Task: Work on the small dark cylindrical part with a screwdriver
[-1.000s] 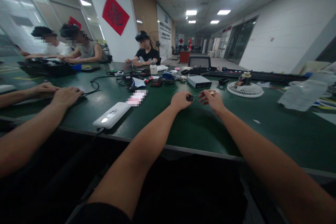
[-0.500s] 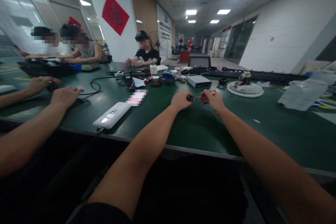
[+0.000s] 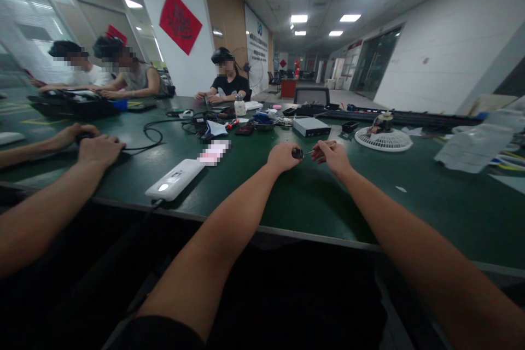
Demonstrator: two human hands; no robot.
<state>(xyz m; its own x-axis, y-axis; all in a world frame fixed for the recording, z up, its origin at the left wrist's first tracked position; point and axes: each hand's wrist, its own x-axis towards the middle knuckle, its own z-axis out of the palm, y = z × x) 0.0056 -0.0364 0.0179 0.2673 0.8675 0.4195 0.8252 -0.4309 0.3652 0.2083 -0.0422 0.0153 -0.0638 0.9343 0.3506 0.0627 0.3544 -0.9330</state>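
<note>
My left hand [image 3: 283, 158] is closed around a small dark round part [image 3: 297, 153], whose end faces right; its exact kind does not show. In my right hand [image 3: 333, 157] the fingers are pinched on a screwdriver [image 3: 330, 144] with a light brownish handle. Its thin metal shaft points left and reaches the dark part, at or very near its end. Both hands are over the green table [image 3: 311, 202]. Just beyond them lies a silver, box-shaped drive [image 3: 311, 126].
A white fan grille with a motor [image 3: 384, 134] lies to the right, near clear plastic packaging [image 3: 473, 145]. To the left are a white power bank [image 3: 175, 180] and a co-worker's hands [image 3: 100, 150] on a dark corded object. Cables and small parts crowd the table's far side.
My hands stay almost in place, with the screwdriver against or near the dark part. At left, the co-worker's hands have drawn closer together around the corded object.
</note>
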